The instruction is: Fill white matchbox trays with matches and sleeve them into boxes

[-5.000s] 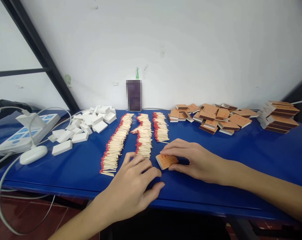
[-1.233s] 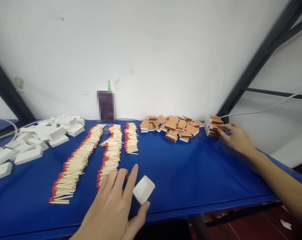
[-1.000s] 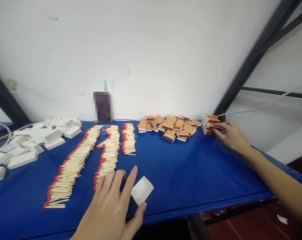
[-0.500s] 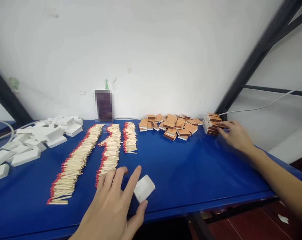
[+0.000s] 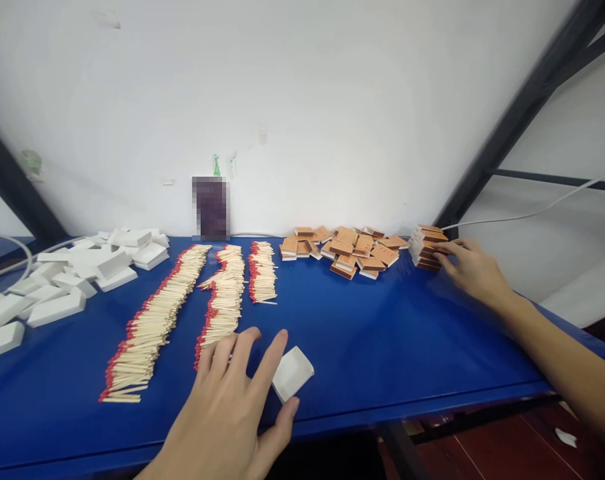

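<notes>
My left hand (image 5: 229,403) hovers over the near edge of the table with its fingers spread, holding nothing. Just right of its index finger and thumb lies a small white matchbox tray (image 5: 293,375). Out at the far right, my right hand (image 5: 475,272) has its thumb and fingertips closed on the end of a matchbox (image 5: 445,247) at the stack of matchboxes (image 5: 426,257). The fingers hide part of that box. Left of the stack spreads a loose pile of orange-brown matchboxes (image 5: 365,245).
Three rows of red-tipped matches, a long row (image 5: 155,327), a middle row (image 5: 222,300) and a short row (image 5: 263,273), lie on the blue table (image 5: 382,347). White trays (image 5: 62,287) are heaped at the left. A pixelated dark object (image 5: 212,208) leans against the wall.
The view has shifted slightly. My right hand stays at the matchbox stack with its fingers on a box, and my left hand keeps its spread pose beside the white tray.
</notes>
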A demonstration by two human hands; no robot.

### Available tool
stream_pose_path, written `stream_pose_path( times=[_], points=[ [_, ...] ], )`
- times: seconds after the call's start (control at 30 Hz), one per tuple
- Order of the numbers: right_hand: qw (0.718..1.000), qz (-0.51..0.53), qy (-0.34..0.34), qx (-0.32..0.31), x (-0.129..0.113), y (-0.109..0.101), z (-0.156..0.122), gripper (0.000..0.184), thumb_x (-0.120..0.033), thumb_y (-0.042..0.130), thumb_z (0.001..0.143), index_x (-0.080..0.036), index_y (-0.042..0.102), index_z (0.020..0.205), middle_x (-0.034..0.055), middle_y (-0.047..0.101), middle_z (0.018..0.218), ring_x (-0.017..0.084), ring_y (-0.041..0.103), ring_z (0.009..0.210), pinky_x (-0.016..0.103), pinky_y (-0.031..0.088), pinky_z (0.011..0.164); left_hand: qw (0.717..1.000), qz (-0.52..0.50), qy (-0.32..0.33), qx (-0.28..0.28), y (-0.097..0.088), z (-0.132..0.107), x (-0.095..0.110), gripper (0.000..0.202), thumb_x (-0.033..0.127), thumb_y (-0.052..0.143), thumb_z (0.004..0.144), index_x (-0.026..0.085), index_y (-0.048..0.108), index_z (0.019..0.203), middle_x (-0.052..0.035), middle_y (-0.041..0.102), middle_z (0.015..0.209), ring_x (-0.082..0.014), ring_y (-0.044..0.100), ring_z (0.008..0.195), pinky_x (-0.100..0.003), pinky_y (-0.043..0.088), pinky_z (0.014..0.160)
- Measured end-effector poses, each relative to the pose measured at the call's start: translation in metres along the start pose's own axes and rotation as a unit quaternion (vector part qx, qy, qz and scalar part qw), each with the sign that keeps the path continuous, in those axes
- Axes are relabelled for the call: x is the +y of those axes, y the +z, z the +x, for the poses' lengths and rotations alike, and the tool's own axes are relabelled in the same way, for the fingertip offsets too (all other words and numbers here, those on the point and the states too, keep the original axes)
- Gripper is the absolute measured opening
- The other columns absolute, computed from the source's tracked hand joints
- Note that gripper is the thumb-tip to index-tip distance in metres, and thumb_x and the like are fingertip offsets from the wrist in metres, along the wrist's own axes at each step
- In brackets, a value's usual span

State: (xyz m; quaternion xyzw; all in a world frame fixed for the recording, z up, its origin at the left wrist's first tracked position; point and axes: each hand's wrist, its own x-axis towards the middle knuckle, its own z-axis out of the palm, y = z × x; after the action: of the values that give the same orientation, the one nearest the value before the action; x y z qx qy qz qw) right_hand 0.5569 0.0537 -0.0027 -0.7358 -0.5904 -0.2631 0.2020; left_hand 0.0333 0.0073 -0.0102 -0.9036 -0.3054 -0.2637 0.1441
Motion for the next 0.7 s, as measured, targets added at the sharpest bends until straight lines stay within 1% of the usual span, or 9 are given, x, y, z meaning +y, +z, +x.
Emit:
stream_pose_path(
  times=[0.13,0.2,0.37,0.47,0.57,0.6,0.63,0.67,0.7],
  points=[
    [1.000,-0.013,0.010,-0.007,-0.001,0.000,-0.001,0.028,-0.032,0.053,0.096,-0.017,0.070,0.111,0.0151,0.063,0.111,0.022,0.059,0.091,0.033,0.040,0.071,1.000,0.004,0.002,0.002,-0.001,0.000,0.000,0.054,0.036,0.055,0.093,0.015,0.049,0.142,-0.0177,0.055,0.119,-0.0339,0.052,0.105,-0.049,0.045,0.083],
    [1.000,-0.020,0.016,-0.008,0.000,0.000,-0.001,0.029,-0.034,0.052,0.096,-0.017,0.070,0.112,0.0148,0.063,0.111,0.023,0.058,0.090,0.034,0.040,0.070,1.000,0.006,0.004,0.003,-0.001,0.000,0.000,0.053,0.036,0.055,0.093,0.015,0.049,0.141,-0.0178,0.055,0.119,-0.0340,0.052,0.105,-0.049,0.045,0.083],
    [0.999,-0.029,0.020,-0.013,0.000,0.001,0.000,0.032,-0.032,0.053,0.095,-0.013,0.069,0.115,0.0162,0.063,0.112,0.024,0.060,0.097,0.032,0.043,0.074,1.000,0.002,0.003,0.009,0.000,-0.001,0.001,0.052,0.036,0.055,0.092,0.015,0.052,0.139,-0.0179,0.056,0.119,-0.0339,0.052,0.104,-0.050,0.047,0.082],
    [0.999,-0.036,0.022,-0.010,0.001,0.001,-0.001,0.031,-0.032,0.053,0.094,-0.014,0.069,0.114,0.0157,0.064,0.112,0.024,0.060,0.097,0.032,0.044,0.075,1.000,-0.012,0.003,0.015,-0.005,0.001,-0.001,0.054,0.037,0.057,0.091,0.017,0.050,0.141,-0.0172,0.057,0.119,-0.0336,0.053,0.102,-0.050,0.049,0.081],
    [0.999,-0.046,0.027,0.001,0.000,-0.002,-0.001,0.033,-0.036,0.053,0.093,-0.017,0.068,0.115,0.0152,0.064,0.112,0.026,0.061,0.094,0.034,0.044,0.073,0.996,-0.081,0.011,0.020,-0.019,0.005,-0.003,0.052,0.032,0.056,0.091,0.019,0.049,0.141,-0.0144,0.059,0.119,-0.0295,0.057,0.100,-0.046,0.053,0.081],
    [0.998,-0.053,0.026,0.014,-0.002,-0.004,-0.002,0.034,-0.037,0.053,0.093,-0.017,0.068,0.116,0.0155,0.065,0.112,0.027,0.061,0.093,0.035,0.045,0.074,0.992,-0.125,0.015,0.023,-0.025,0.007,-0.003,0.048,0.027,0.054,0.091,0.020,0.050,0.138,-0.0123,0.060,0.117,-0.0268,0.058,0.101,-0.041,0.054,0.082],
    [0.997,-0.060,0.024,0.032,-0.007,-0.007,-0.002,0.035,-0.038,0.052,0.092,-0.017,0.067,0.116,0.0160,0.065,0.111,0.028,0.061,0.092,0.036,0.045,0.075,0.984,-0.174,0.025,0.031,-0.033,0.007,-0.001,0.043,0.023,0.053,0.090,0.022,0.053,0.133,-0.0091,0.062,0.113,-0.0230,0.060,0.098,-0.036,0.055,0.081],
    [0.995,-0.071,0.010,0.067,-0.013,-0.010,-0.003,0.034,-0.039,0.052,0.092,-0.017,0.068,0.113,0.0158,0.066,0.107,0.028,0.062,0.092,0.037,0.045,0.076,0.975,-0.219,0.026,0.024,-0.040,0.008,0.001,0.037,0.019,0.053,0.090,0.025,0.055,0.126,-0.0053,0.064,0.108,-0.0189,0.062,0.094,-0.031,0.055,0.081],
    [0.992,-0.073,-0.011,0.105,-0.022,-0.014,-0.003,0.033,-0.039,0.052,0.092,-0.017,0.069,0.109,0.0154,0.067,0.104,0.028,0.062,0.092,0.037,0.046,0.078,0.964,-0.264,0.037,0.017,-0.048,0.007,0.005,0.031,0.015,0.053,0.091,0.027,0.058,0.120,-0.0015,0.066,0.099,-0.0151,0.063,0.085,-0.026,0.056,0.078]
  ],
)
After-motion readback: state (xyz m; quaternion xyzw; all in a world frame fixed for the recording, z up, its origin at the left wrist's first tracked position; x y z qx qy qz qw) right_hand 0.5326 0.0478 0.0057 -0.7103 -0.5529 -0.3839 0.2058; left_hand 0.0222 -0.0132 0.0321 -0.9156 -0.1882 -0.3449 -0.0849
